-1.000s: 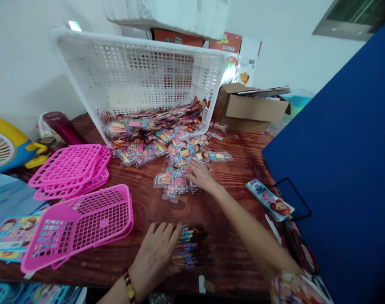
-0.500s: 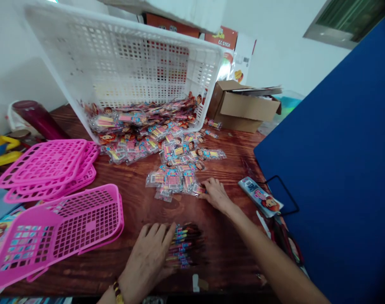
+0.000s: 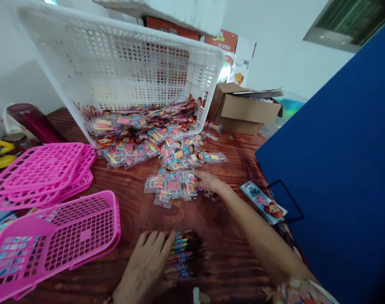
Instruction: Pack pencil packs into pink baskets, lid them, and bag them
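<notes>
A dark red-brown wood-grain tabletop (image 3: 135, 215) spreads below a smooth, flat blue panel (image 3: 338, 147) at the right. A white plastic crate (image 3: 110, 59) with perforated walls is tipped toward the person, with glossy packets heaped inside and spilling over its lower rim. At the left are a bright pink plastic basket (image 3: 86, 233) with square grid holes and, behind it, a stack of rounded pink lattice pieces (image 3: 45, 162). An open brown cardboard box (image 3: 246, 109) stands just beside the crate; behind it, a red-orange printed carton (image 3: 225, 40) reads "CC STICK". A maroon cylindrical bottle (image 3: 40, 124) leans at far left.

The left hand (image 3: 146, 264) is clamped around the left end of a row of packets (image 3: 182, 255), packed edge to edge on the near tabletop and blurred at its right. The right hand (image 3: 209, 181) reaches the right edge of loose packets (image 3: 175, 185) in front of the crate; whether its fingers are pinched together cannot be told. These clear sleeves show barcodes, cartoon heads and pink and yellow strips, their lettering too small to read. A printed pouch (image 3: 263, 202) with a cartoon head lies near the panel.
</notes>
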Demonstrator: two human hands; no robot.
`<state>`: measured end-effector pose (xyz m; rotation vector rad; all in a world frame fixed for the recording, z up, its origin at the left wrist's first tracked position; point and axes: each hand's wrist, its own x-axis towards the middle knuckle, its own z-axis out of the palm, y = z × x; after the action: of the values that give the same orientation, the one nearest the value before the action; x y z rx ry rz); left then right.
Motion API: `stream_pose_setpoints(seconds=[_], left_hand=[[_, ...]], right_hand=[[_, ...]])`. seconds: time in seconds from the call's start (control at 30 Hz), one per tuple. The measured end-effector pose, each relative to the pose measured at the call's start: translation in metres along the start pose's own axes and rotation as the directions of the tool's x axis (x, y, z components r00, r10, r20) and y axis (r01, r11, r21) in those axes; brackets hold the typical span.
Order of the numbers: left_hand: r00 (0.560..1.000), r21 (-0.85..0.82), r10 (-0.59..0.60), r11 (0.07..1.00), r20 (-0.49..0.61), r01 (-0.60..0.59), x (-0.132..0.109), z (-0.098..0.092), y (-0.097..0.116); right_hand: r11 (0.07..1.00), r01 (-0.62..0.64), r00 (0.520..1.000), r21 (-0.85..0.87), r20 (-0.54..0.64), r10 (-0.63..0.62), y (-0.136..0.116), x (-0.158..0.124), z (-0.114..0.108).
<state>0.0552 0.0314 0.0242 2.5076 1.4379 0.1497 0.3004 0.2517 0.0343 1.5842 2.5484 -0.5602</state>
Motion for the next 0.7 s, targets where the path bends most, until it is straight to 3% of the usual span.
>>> stream_pose_setpoints(seconds=[0.13, 0.23, 0.3, 0.5, 0.7], left_hand=[[1.000, 0.005, 0.001, 1.000, 0.012, -0.001, -0.002, -0.003, 0.001], [1.000, 0.018, -0.013, 1.000, 0.024, 0.013, -0.002, -0.006, 0.002], [0.999, 0.031, -0.016, 0.999, 0.036, 0.015, -0.002, -0.007, 0.003], [0.999, 0.044, -0.022, 0.999, 0.038, 0.020, -0.001, -0.008, 0.004], [0.998, 0.020, -0.027, 0.999, 0.053, 0.026, 0.000, -0.010, 0.005]], right_hand=[[0.986, -0.162, 0.987, 0.045, -0.007, 0.162, 0.010, -0.068, 0.028], [0.947, -0.181, 0.979, 0.266, -0.040, 0.199, 0.022, -0.097, 0.032], [0.928, -0.167, 0.976, 0.333, -0.075, 0.202, 0.027, -0.094, 0.025], [0.988, -0.150, 0.987, 0.031, 0.064, 0.148, 0.013, -0.064, 0.011], [0.997, -0.079, 0.993, -0.028, 0.085, 0.081, 0.008, -0.086, 0.010]])
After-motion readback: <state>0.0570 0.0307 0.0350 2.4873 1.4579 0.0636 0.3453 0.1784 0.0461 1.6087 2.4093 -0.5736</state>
